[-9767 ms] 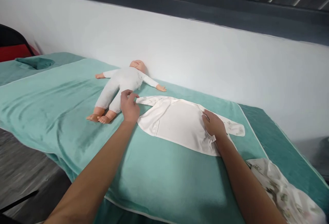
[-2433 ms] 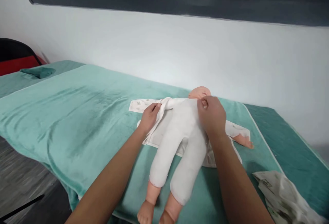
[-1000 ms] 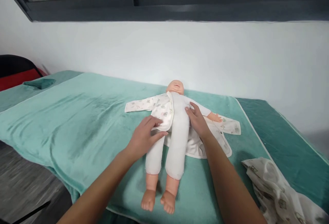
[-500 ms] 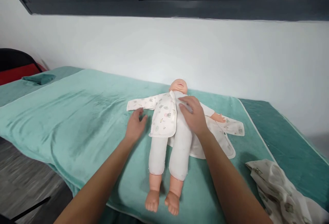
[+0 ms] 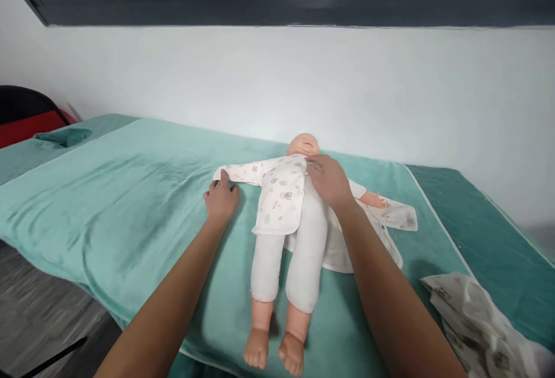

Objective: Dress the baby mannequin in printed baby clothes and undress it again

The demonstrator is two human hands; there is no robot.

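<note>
A baby doll (image 5: 307, 239) lies on its back with its feet toward me. One side of a white printed baby shirt (image 5: 277, 199) covers its chest and the arm on my left; the doll's hand there is hidden in the sleeve. My right hand (image 5: 330, 184) pinches the shirt's front edge just under the doll's chin. With fingers apart, my left hand (image 5: 221, 197) touches the cuff of the left sleeve. The shirt's other half (image 5: 340, 251) lies spread beneath the doll. On that side, the doll's bare hand (image 5: 373, 199) rests over the flat sleeve (image 5: 401, 215).
A crumpled printed cloth (image 5: 481, 320) lies at the near right. Green covers (image 5: 130, 193) lie over the bed, which stands against a white wall (image 5: 260, 77) below a dark window frame (image 5: 303, 5). A red and black object (image 5: 30, 115) stands at far left.
The doll was moved from the left onto the spread shirt. Its left-side sleeve and front panel now cover it. Most recently, my right hand drew the panel rightward; my left reached the cuff.
</note>
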